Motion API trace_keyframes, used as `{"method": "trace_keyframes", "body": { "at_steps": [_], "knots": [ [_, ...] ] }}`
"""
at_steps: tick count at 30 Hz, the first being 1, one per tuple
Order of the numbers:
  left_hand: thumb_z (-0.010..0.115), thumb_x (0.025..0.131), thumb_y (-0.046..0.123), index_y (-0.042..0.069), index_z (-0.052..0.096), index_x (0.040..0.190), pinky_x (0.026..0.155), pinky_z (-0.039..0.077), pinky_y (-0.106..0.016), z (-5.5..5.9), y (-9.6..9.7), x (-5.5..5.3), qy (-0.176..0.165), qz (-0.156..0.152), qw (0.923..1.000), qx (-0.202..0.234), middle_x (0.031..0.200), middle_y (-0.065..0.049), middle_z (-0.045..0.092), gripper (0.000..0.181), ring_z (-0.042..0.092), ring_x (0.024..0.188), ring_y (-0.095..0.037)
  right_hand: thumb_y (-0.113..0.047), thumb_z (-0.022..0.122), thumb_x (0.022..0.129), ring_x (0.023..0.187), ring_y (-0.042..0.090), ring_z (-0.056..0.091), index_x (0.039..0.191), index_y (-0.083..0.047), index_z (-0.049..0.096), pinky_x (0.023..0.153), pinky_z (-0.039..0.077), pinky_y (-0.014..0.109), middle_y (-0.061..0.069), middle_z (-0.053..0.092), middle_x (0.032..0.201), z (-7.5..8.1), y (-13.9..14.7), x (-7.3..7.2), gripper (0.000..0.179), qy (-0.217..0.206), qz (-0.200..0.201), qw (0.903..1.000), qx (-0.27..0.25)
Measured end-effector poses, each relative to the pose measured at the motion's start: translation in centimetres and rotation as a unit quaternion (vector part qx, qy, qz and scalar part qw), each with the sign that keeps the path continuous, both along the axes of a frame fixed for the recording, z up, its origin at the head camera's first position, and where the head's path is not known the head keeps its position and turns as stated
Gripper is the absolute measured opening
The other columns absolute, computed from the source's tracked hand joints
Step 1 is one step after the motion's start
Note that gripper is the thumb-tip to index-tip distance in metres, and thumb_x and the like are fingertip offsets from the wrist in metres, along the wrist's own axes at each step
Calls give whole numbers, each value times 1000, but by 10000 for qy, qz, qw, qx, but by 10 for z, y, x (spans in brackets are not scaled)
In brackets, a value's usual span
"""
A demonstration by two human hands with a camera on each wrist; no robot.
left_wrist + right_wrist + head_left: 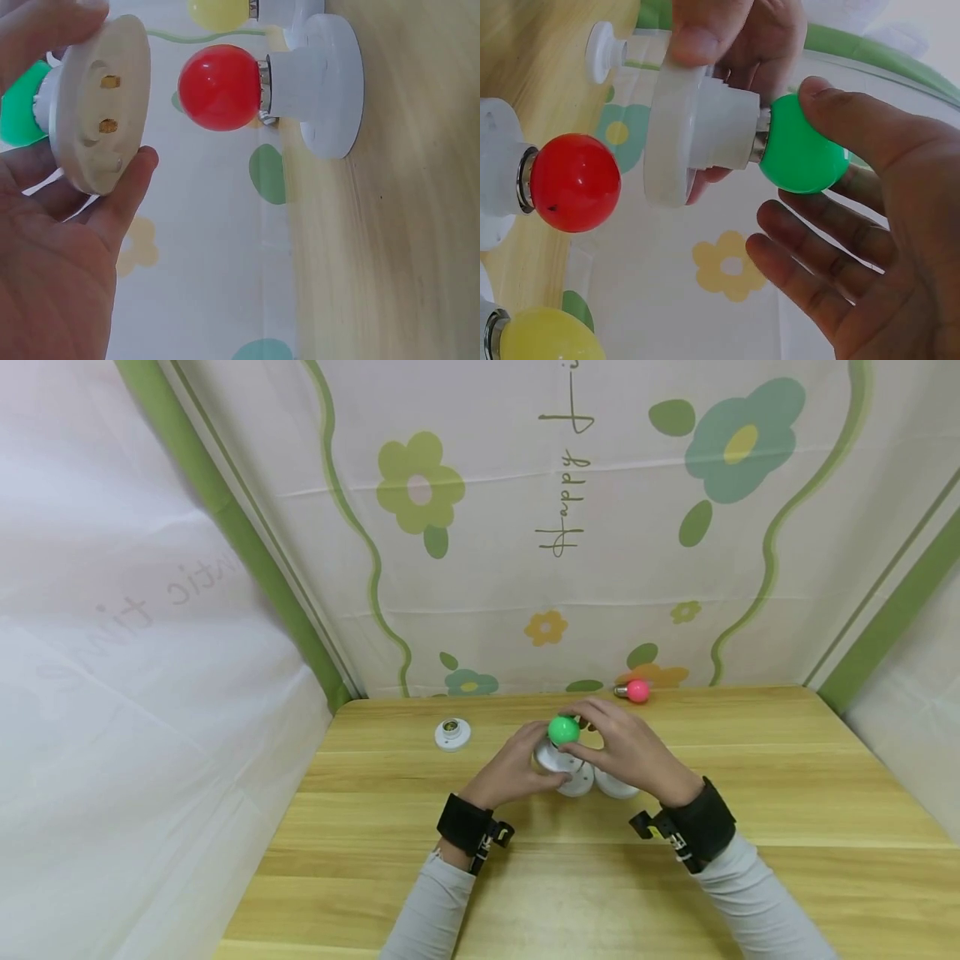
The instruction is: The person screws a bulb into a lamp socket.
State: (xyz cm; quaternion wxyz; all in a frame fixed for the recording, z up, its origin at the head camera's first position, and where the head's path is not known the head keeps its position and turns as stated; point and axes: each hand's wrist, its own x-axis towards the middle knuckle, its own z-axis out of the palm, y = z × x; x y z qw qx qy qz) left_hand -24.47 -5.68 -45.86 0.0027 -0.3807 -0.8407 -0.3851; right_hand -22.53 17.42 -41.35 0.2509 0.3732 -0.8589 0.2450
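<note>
My left hand (510, 770) holds a white round lamp holder (669, 139) by the edge of its base, raised above the table. Two brass contacts show on the base's underside in the left wrist view. A green bulb (802, 146) sits in that holder's socket, a little of its metal cap showing. My right hand (630, 750) pinches the green bulb between thumb and fingers, the other fingers spread below it. Close by stands a second white holder (330, 86) with a red bulb (219, 87), and beside it another holder (617, 787) with a yellow bulb (551, 339).
A pink bulb (637, 691) lies on its side at the back edge of the wooden table (600, 893). Further left stands a white lamp holder (452, 739) with no bulb in it. A printed cloth (480, 577) hangs behind the table.
</note>
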Motion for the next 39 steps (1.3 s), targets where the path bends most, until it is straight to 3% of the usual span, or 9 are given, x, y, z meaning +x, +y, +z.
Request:
{"method": "trace_keyframes", "body": {
  "at_steps": [7, 13, 18, 29, 39],
  "knots": [
    [84, 94, 29, 15, 49, 156, 114, 52, -34, 0, -1, 1, -75, 75, 9999, 37, 155, -5, 52, 72, 56, 140, -21, -23, 91, 87, 105, 21, 71, 135, -4, 66, 85, 64, 41, 11, 68, 132, 2, -1, 0, 58, -201, 291, 9993, -85],
    [85, 93, 21, 18, 46, 159, 117, 49, -34, -1, -1, -1, 31, -220, 9996, 199, 159, -3, 53, 77, 54, 145, -19, -12, 84, 92, 126, 30, 68, 149, -1, 57, 101, 60, 50, 17, 62, 149, 5, 1, 2, 65, -592, 817, 9948, -136],
    [86, 92, 19, 21, 42, 162, 118, 48, -32, -1, -1, -1, -31, -298, 9993, 210, 162, 0, 51, 84, 52, 147, -16, -4, 82, 91, 135, 36, 63, 145, -2, 63, 107, 55, 55, 15, 67, 146, 5, 0, 2, 57, -625, 989, 9931, -107],
    [86, 93, 21, 15, 46, 159, 115, 51, -32, -1, -1, 0, 135, -275, 9994, 182, 158, -5, 55, 78, 56, 144, -20, -5, 84, 89, 128, 39, 68, 138, 2, 68, 100, 60, 52, 20, 70, 138, 2, 1, 0, 52, -449, 909, 9948, -141],
    [85, 94, 21, 15, 48, 158, 114, 52, -31, 1, 2, 0, 342, -134, 9990, 260, 158, -5, 56, 74, 57, 143, -20, -12, 87, 87, 119, 35, 73, 133, 1, 70, 94, 63, 49, 17, 73, 132, 1, -5, 2, 51, -243, 403, 9985, -290]
  ]
}}
